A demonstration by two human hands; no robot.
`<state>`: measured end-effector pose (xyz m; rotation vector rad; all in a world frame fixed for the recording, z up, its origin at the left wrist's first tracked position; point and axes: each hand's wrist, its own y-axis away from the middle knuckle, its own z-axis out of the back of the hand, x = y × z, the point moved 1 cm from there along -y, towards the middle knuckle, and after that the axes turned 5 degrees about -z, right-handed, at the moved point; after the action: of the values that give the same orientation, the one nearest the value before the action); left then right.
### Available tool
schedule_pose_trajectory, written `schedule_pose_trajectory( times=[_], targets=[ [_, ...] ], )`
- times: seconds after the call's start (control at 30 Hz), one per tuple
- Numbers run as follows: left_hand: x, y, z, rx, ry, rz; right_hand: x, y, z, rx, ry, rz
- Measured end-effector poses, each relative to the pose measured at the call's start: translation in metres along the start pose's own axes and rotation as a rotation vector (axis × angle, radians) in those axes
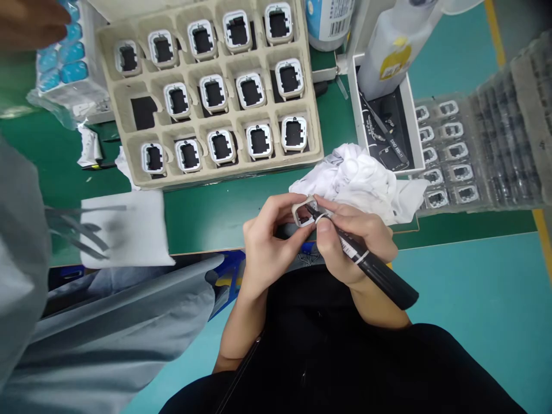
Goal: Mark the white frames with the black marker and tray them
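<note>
Between the fingers of my left hand (273, 238) is a small pale watch-case-like frame (296, 215), held over the front edge of the table. My right hand (356, 238) grips a black marker pen (375, 271) with its tip inside the opening of that frame. Fingers of both hands meet around the frame, so part of it is hidden. Beyond my hands lies a pulp tray (207, 178) with several similar white frames in its pockets; one pocket (144, 112) shows only its dark bottom. A crumpled white cloth (360, 181) is just past my right hand.
At right stand a white box (416, 146) holding a bottle (392, 52) and tweezers (390, 135), then clear trays of frames (457, 150). Another bottle (328, 23) is behind. On the left are a white pad (125, 230), blue-capped items (71, 52), a person's sleeve (21, 259) and hand (32, 23).
</note>
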<state>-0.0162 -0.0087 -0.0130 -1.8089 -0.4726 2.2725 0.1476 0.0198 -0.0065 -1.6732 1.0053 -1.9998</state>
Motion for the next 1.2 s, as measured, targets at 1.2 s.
schedule_pose_trajectory(
  times=[1.2],
  targets=[
    [-0.0041,-0.0045,0.0019,-0.023,0.036,0.098,-0.0036,0.0078,0.0008,-0.016,-0.072,-0.042]
  ],
)
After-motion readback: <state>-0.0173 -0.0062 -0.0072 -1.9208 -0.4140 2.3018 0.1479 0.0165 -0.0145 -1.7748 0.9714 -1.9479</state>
